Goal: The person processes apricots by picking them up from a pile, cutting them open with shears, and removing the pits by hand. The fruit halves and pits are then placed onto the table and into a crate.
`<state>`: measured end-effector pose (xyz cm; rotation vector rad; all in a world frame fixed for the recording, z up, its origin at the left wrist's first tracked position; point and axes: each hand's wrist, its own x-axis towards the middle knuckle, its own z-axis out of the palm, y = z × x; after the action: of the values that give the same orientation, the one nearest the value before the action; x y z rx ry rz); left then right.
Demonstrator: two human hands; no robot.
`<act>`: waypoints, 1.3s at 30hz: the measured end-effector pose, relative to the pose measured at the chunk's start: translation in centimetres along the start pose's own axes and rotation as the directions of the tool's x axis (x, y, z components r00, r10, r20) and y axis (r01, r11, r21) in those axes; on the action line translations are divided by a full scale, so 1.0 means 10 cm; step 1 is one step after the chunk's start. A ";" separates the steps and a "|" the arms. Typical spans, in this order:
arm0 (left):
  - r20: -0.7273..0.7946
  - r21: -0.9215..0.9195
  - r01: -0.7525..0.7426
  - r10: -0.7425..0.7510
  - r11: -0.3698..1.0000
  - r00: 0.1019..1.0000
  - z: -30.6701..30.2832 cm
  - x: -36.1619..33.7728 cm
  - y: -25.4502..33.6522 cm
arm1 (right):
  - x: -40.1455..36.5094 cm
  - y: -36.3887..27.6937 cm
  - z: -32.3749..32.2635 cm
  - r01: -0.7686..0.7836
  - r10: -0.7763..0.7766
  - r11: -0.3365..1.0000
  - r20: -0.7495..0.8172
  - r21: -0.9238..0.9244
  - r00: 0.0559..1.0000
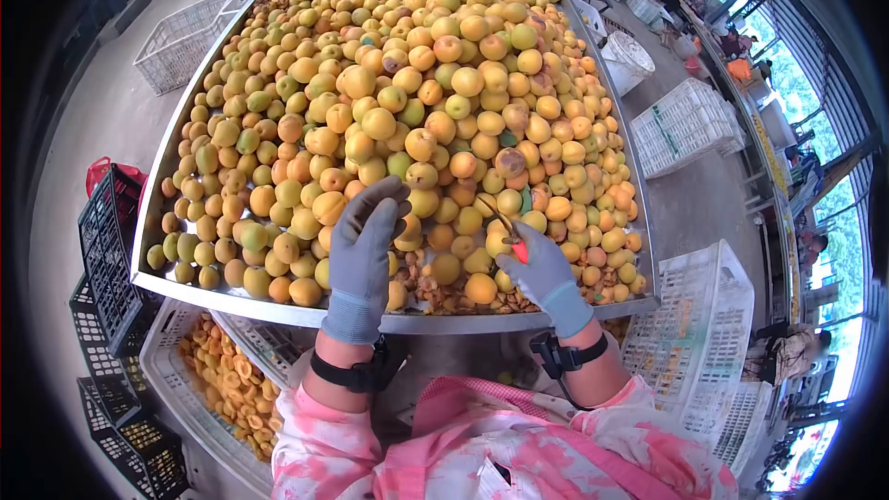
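Note:
A broad metal-edged table (426, 322) bears a heap of yellow-orange apricots (378, 123). My left hand (368, 236), in a grey glove, is over the front of the heap with its fingers curled; whether anything is between them is hidden. To its right my gloved right hand (542, 268) is closed on a small tool with a red handle (520, 250) and a thin, curved dark metal end pointing up and left. Between the hands, near the front edge, lie loose apricots and brownish scraps (421, 290).
A white crate (167, 352) of halved apricots stands below the table's left front. Black crates (111, 259) are stacked at the left, white crates (694, 315) at the right. Behind are a white bucket (627, 60), more crates and several people.

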<state>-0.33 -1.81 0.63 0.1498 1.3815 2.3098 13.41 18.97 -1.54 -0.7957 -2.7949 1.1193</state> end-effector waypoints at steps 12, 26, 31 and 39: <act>-0.215 -0.241 -0.091 0.038 0.966 0.976 -0.26 0.05 0.09 | 0.08 -0.58 0.23 0.153 -0.156 0.983 0.019 0.104 0.988; -0.227 -0.336 -0.024 -0.056 0.942 0.972 -0.40 0.05 0.22 | 0.53 -0.60 0.40 0.063 -0.048 0.997 0.294 -0.039 0.954; -0.196 -0.333 0.014 -0.083 0.943 0.977 -0.38 0.04 0.23 | 0.39 -0.81 0.11 -0.205 0.121 0.954 0.345 0.220 0.931; -0.152 -0.337 0.031 -0.087 0.941 0.985 -0.40 0.10 0.15 | 0.99 -0.83 0.07 -0.138 0.118 0.947 0.086 0.290 0.989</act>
<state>-2.96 -5.19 -0.22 -0.1894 1.0269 2.5098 0.94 18.13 1.81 -0.9310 -2.5633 1.5663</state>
